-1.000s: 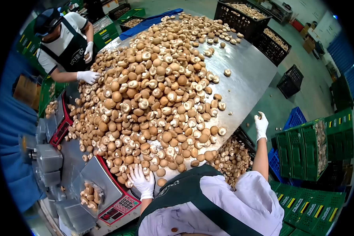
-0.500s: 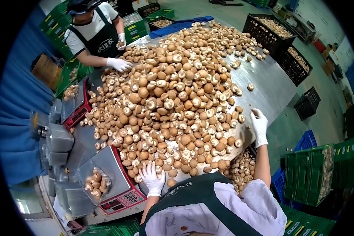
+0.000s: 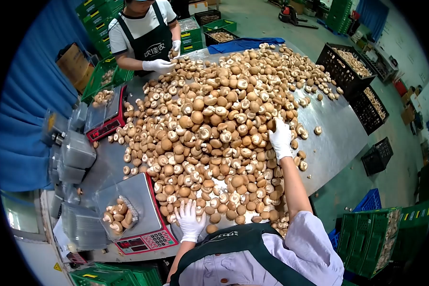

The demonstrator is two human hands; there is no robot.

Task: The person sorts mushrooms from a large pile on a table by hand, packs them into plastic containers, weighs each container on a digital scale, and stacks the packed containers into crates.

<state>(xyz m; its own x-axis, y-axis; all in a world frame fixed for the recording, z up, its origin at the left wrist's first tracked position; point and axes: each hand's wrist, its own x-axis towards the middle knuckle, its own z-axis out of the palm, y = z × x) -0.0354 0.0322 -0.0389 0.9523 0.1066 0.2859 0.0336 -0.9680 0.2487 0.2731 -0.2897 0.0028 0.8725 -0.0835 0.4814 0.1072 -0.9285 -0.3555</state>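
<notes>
A large heap of brown-capped mushrooms point(image 3: 214, 119) with pale stems covers the metal table. My left hand point(image 3: 190, 221), in a white glove, rests at the heap's near edge with its fingers spread, touching mushrooms beside the scale. On the heap's right flank lies my gloved right hand point(image 3: 281, 139), its fingers reaching among the mushrooms; the fingertips are partly hidden. Left of my left hand, a clear plastic tray of mushrooms point(image 3: 119, 217) sits on a red-edged digital scale point(image 3: 150, 238).
Across the table a co-worker point(image 3: 148, 38) in white gloves handles mushrooms near a second scale point(image 3: 105, 117). Stacked clear trays point(image 3: 83, 226) stand at the left. Black crates point(image 3: 345, 64) hold mushrooms beyond the right edge, and green crates point(image 3: 369, 240) stand at lower right.
My right hand has moved from the bare metal at the right, leftward and away from me onto the heap. My left hand stays near the scale. The view has shifted slightly.
</notes>
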